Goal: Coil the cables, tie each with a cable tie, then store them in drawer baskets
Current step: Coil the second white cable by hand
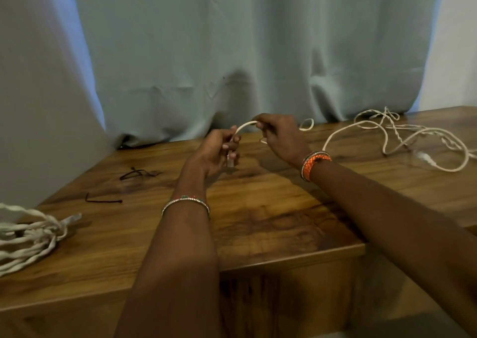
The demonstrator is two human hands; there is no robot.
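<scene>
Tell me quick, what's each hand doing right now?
Left hand: closed, holding the white cable near its plug end.
Right hand: closed, pinching the same cable further along.

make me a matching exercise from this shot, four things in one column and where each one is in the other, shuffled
Things:
1. white cable
2. bundled cable
3. black cable ties
4. orange wristband

Places:
A. at the left edge of the wooden table, already gathered into loops
B. on the right wrist
C. sprawled loose at the far right of the table, one end held between the left hand and the right hand
D. lying flat on the table, left of the left hand

Pairs: 1-C, 2-A, 3-D, 4-B
</scene>
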